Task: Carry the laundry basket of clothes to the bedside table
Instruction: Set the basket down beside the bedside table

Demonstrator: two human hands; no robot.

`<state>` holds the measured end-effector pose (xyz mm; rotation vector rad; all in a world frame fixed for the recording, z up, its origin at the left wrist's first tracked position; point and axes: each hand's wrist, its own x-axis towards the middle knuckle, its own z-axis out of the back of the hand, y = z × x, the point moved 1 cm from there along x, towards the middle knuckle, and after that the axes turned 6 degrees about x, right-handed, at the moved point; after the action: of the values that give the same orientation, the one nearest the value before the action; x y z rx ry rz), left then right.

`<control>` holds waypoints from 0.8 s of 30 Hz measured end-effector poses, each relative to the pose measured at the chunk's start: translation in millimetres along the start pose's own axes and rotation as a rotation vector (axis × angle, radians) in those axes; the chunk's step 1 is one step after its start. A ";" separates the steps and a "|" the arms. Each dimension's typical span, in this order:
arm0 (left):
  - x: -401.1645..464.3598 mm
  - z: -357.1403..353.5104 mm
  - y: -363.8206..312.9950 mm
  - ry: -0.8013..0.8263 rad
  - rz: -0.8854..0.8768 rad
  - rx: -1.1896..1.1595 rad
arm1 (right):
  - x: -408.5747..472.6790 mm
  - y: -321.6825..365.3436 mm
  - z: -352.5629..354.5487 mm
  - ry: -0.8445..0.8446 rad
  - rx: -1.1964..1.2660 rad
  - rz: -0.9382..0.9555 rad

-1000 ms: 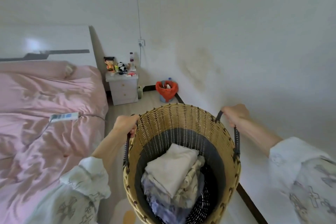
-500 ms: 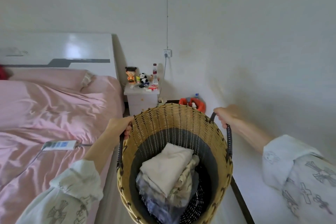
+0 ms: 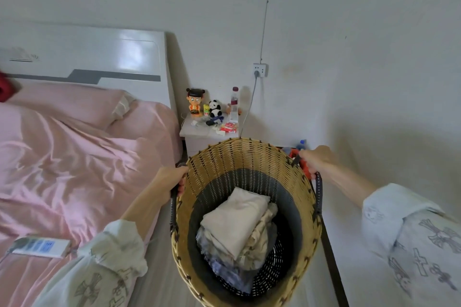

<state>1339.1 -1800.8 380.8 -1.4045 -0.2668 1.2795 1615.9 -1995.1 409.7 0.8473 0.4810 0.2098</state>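
1. Fingers of the left hand [image 3: 166,182] and right hand [image 3: 315,160] curl closed around the dark side handles of the laundry basket [image 3: 245,157], held low centre above the floor.
2. Folded cream and bluish clothes [image 3: 237,224] lie in its dark perforated liner; the wall is round woven wicker.
3. At 12 o'clock, just beyond the rim, the bedside table [image 3: 197,132] has a cluttered tabletop.
4. At 9 o'clock, a pink bed [image 3: 74,152]; a narrow floor strip runs between.

Toy-cluttered bedside table [image 3: 199,132]
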 end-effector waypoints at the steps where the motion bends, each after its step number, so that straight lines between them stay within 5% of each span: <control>1: 25.1 -6.8 -8.0 0.016 0.013 0.017 | 22.7 3.6 -5.8 -0.008 -0.008 -0.014; 16: 316.9 -117.0 -100.5 0.140 0.248 0.191 | 300.5 34.6 -80.9 0.147 -0.035 -0.323; 24: 455.0 -198.5 -70.8 0.100 0.436 0.313 | 453.9 -9.4 -146.0 0.304 -0.069 -0.478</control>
<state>1701.6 -1543.1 149.3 -1.2870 0.3155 1.5195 1941.1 -1738.5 173.5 0.6127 0.9391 -0.0879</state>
